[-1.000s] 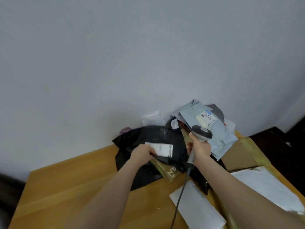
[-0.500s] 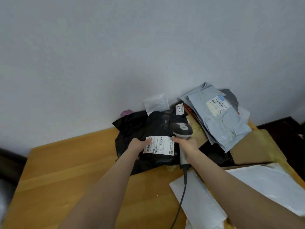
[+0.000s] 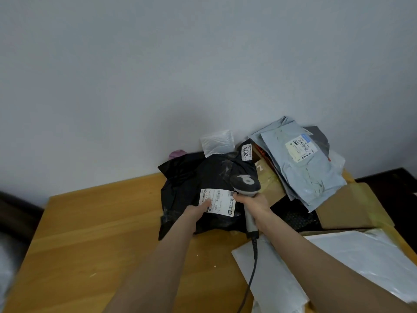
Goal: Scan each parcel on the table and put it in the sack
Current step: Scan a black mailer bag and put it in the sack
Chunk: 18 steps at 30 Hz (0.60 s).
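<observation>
Scanner (image 3: 246, 185) shifted left, R hand (image 3: 255, 206); L hand (image 3: 196, 211) holds 1 blk parcel (image 3: 203, 177).

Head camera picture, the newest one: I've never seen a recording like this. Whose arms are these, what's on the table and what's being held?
No machine here: a person wears one wide-angle camera on the head, looking forward and down, so the two bare arms are their own. The right hand grips a corded barcode scanner, its head beside a white label. The left hand holds the black parcel bearing that label, thumb on the label. All this is over a wooden table against a wall. Behind lie more parcels, among them a grey-blue parcel; brown cardboard sits to the right, a white mailer nearer the camera.
</observation>
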Available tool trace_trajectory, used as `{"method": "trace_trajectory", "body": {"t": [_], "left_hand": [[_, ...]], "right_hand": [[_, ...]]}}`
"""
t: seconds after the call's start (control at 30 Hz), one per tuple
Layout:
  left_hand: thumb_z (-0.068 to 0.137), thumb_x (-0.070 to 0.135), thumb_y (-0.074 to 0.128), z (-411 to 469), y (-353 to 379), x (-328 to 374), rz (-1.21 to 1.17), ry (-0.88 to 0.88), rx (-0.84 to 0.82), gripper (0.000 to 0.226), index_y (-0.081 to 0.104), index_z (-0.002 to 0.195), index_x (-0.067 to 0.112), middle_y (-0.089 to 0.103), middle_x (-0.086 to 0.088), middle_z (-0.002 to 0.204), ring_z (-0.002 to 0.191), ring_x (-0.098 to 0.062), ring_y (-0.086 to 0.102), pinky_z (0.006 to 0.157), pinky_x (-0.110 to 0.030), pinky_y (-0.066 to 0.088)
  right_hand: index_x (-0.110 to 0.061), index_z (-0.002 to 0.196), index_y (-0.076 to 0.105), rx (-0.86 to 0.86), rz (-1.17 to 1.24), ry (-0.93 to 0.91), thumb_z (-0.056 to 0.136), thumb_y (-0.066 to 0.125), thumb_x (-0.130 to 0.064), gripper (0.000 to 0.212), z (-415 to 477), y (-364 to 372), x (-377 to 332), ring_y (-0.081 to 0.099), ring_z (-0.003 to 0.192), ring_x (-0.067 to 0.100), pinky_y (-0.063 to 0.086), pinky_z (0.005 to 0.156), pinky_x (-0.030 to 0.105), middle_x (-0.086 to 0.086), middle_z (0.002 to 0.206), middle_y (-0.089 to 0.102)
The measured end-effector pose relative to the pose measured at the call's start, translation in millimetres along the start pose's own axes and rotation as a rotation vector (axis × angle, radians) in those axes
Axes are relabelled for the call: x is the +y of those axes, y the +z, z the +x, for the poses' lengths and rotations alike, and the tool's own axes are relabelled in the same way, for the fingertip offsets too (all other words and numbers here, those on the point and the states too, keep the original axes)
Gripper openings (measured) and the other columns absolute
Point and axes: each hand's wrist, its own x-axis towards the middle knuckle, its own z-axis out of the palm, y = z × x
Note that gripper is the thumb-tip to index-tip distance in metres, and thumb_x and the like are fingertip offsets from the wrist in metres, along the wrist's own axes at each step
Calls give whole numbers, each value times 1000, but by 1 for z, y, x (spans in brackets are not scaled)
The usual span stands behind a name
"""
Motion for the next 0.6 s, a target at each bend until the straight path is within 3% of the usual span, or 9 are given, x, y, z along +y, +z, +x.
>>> {"method": "trace_trajectory", "body": {"t": [0.1,0.2,0.3,0.37,0.43,0.6], "left_hand": [[81,26,76,1,3,-5,-314,-10,-39,50,52,118,2,56,-17,125,111,-36,56,82,-46,53],[81,11,75,4,2,1,-393,106,47,32,57,107,2,60,-14,119,108,-31,57,78,-39,49],[85,12,71,-3,-15,16,-374,262,112,34,62,116,1,65,-13,113,100,-27,61,87,-39,51],[87,15,70,-13,-33,28,-302,374,145,33,63,116,3,69,-11,103,96,-26,64,87,-39,53],[87,15,69,-25,-50,39,-260,471,130,24,65,109,8,70,-5,91,87,-23,66,77,-36,55],[89,7,64,-64,-91,57,-135,651,64,15,62,104,9,70,-8,92,83,-22,67,71,-33,55]], "right_hand": [[-2,124,60,-30,19,-6,79,80,-15,52,-1,2,0,59,116,29,47,102,42,12,124,64],[-5,125,59,-64,34,2,79,80,-17,52,-6,4,4,59,115,27,46,103,42,10,122,64],[-4,124,59,-68,79,8,80,79,-15,50,-13,6,3,60,109,26,49,99,42,8,115,65],[-4,119,61,-55,142,-1,81,77,-12,42,-19,7,-5,63,88,21,55,81,36,7,98,67],[-4,115,63,-46,191,-38,82,76,-10,36,-24,8,-17,62,75,17,53,65,29,5,87,67],[-6,119,61,-60,206,-164,78,79,-15,45,-40,24,-56,66,97,23,56,81,35,10,107,69]]}}
